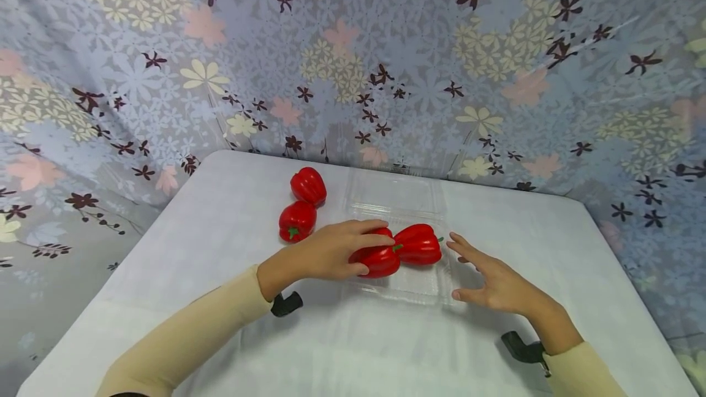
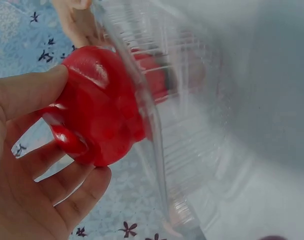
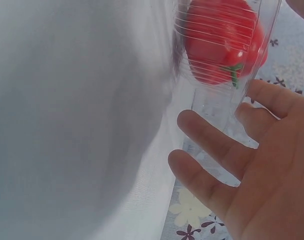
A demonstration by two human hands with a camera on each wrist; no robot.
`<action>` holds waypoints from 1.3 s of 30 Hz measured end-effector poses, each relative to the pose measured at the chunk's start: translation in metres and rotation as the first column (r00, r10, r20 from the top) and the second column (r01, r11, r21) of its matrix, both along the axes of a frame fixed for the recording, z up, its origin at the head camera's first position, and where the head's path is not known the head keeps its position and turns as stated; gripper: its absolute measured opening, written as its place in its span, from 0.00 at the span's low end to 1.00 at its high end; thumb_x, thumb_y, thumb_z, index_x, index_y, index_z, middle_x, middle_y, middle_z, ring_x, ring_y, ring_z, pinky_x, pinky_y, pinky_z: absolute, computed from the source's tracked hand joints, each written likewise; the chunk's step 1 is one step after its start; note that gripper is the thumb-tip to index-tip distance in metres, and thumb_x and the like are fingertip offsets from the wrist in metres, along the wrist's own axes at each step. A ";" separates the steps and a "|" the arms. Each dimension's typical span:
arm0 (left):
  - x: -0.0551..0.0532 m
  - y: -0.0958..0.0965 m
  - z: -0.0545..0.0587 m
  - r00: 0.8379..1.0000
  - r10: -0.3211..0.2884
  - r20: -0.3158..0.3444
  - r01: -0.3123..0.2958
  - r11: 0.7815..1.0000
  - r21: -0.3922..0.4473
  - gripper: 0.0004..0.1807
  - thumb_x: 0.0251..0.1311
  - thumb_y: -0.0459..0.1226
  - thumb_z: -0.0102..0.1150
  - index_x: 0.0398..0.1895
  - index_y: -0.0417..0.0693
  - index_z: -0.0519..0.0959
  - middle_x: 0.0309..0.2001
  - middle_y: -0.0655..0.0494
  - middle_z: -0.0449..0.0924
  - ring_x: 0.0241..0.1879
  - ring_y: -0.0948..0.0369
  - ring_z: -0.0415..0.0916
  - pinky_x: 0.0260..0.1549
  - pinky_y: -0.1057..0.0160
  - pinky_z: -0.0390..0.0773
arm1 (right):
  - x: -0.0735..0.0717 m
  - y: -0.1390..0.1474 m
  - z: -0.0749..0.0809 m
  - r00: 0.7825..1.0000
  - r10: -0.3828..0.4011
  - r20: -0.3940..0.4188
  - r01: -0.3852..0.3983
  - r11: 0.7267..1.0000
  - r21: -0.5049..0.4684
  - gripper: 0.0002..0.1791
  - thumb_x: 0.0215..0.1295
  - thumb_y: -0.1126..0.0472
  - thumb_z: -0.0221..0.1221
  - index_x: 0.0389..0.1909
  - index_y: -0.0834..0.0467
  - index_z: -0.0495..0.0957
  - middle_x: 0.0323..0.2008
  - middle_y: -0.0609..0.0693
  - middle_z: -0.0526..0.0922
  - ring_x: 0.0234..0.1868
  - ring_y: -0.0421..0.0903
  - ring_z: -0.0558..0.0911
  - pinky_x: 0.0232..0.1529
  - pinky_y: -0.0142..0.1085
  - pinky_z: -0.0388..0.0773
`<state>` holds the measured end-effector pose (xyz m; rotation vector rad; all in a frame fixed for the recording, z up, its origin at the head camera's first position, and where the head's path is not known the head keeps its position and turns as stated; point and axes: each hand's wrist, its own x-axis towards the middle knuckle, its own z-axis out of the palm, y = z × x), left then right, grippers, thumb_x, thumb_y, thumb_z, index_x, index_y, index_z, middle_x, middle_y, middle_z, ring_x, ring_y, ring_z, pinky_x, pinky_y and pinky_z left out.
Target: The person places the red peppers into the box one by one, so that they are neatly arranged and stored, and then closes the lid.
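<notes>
My left hand [image 1: 331, 251] grips a red bell pepper [image 1: 382, 263] with a green stem, fingers over its top and thumb at its near side. It is over the left part of a clear plastic clamshell box [image 1: 421, 287]. In the left wrist view the held pepper [image 2: 97, 107] is right at the box's rim. A second red bell pepper [image 1: 420, 245] lies inside the box, its stem toward the right. Beside the box's right wall is my right hand [image 1: 499, 283], fingers spread and holding nothing. Through the ribbed wall, the right wrist view shows the pepper [image 3: 217, 42].
The box's lid [image 1: 394, 192] lies folded back, away from me. Left of the box, two more red bell peppers, one farther back [image 1: 309, 185] and one nearer [image 1: 298, 221], touch on the white-covered table [image 1: 231, 219]. A flowered curtain [image 1: 353, 78] hangs behind the table.
</notes>
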<state>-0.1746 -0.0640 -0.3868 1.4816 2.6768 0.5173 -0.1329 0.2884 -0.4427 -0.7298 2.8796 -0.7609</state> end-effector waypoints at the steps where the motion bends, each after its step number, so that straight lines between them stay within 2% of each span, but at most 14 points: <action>1: -0.002 0.003 -0.001 1.000 0.000 0.003 0.000 1.000 -0.008 0.34 0.57 0.41 0.69 0.69 0.61 0.70 0.73 0.54 0.65 0.68 0.55 0.69 0.55 0.58 0.83 | -0.001 0.000 0.000 1.000 -0.003 0.002 0.002 1.000 0.002 0.49 0.57 0.48 0.69 0.76 0.55 0.56 0.78 0.60 0.54 0.62 0.60 0.78 0.57 0.68 0.73; 7: -0.007 0.018 -0.006 1.000 0.006 0.010 -0.005 0.997 -0.075 0.34 0.59 0.42 0.67 0.70 0.64 0.69 0.74 0.55 0.64 0.69 0.55 0.68 0.57 0.57 0.82 | -0.008 0.004 -0.003 1.000 -0.006 0.003 0.006 1.000 0.007 0.50 0.55 0.48 0.71 0.76 0.54 0.57 0.78 0.58 0.54 0.62 0.59 0.78 0.56 0.67 0.74; 14: -0.008 0.034 -0.011 0.999 0.002 0.055 0.003 0.996 -0.093 0.35 0.60 0.43 0.67 0.71 0.66 0.68 0.76 0.57 0.62 0.71 0.55 0.66 0.59 0.56 0.80 | -0.015 0.008 -0.002 1.000 0.005 0.005 -0.005 1.000 0.008 0.51 0.55 0.47 0.71 0.76 0.54 0.57 0.78 0.58 0.54 0.61 0.59 0.78 0.56 0.66 0.75; 24: -0.013 0.055 -0.015 0.999 -0.035 0.039 0.038 0.995 -0.087 0.34 0.60 0.43 0.65 0.71 0.66 0.68 0.76 0.57 0.60 0.73 0.55 0.64 0.60 0.55 0.79 | -0.024 0.012 0.000 1.000 0.026 0.017 -0.026 1.000 0.007 0.51 0.55 0.47 0.71 0.76 0.55 0.57 0.79 0.59 0.53 0.62 0.60 0.78 0.56 0.66 0.75; 31: -0.019 0.072 -0.020 0.998 -0.057 0.031 0.060 0.996 -0.072 0.37 0.57 0.42 0.69 0.71 0.66 0.67 0.76 0.58 0.60 0.72 0.56 0.63 0.59 0.57 0.80 | -0.031 0.016 0.000 0.999 0.045 0.012 -0.045 0.999 -0.004 0.51 0.56 0.48 0.70 0.76 0.56 0.56 0.78 0.60 0.53 0.61 0.59 0.78 0.56 0.66 0.75; 39: -0.022 0.082 -0.020 0.999 -0.044 0.009 0.045 0.995 -0.089 0.39 0.57 0.43 0.69 0.73 0.68 0.65 0.76 0.59 0.60 0.73 0.57 0.61 0.60 0.56 0.79 | -0.039 0.022 0.002 0.998 0.064 -0.002 -0.064 0.998 0.001 0.51 0.55 0.48 0.71 0.76 0.56 0.56 0.78 0.61 0.53 0.61 0.59 0.78 0.55 0.65 0.76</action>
